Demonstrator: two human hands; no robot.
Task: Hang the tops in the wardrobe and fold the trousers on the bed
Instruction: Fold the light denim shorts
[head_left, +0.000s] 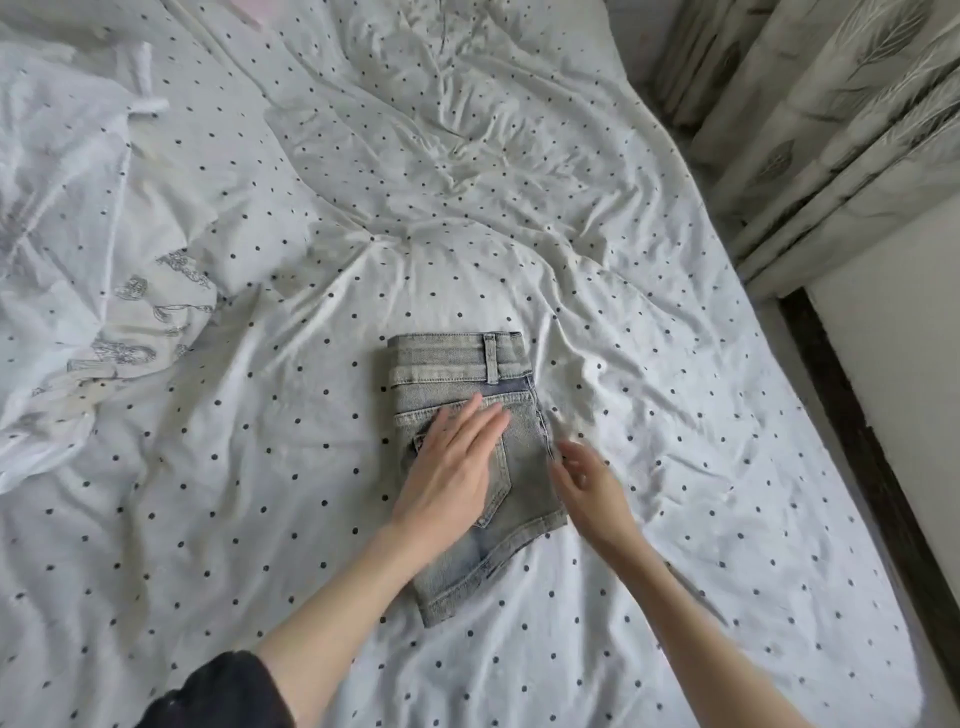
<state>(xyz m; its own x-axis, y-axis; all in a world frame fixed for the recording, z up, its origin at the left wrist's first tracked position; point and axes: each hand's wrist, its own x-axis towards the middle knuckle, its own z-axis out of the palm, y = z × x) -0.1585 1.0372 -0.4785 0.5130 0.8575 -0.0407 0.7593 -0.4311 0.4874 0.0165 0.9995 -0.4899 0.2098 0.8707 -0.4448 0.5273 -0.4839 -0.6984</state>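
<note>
A dark sleeve (218, 691) covered the nearest part of the left arm. The left hand (447, 467) lay flat on the folded denim trousers (519, 467), fingers (485, 415) straight. The right hand (589, 480), blurred, seemed loosely released at the trousers' right edge, grasping nothing. The trousers rested mid-bed on the dotted sheet (519, 234). Farther off lay a rumpled quilt (62, 234) and curtains (831, 130).

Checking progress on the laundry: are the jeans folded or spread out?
Folded: the jeans lie as a compact rectangle on the bed, left hand flat on top.
</note>
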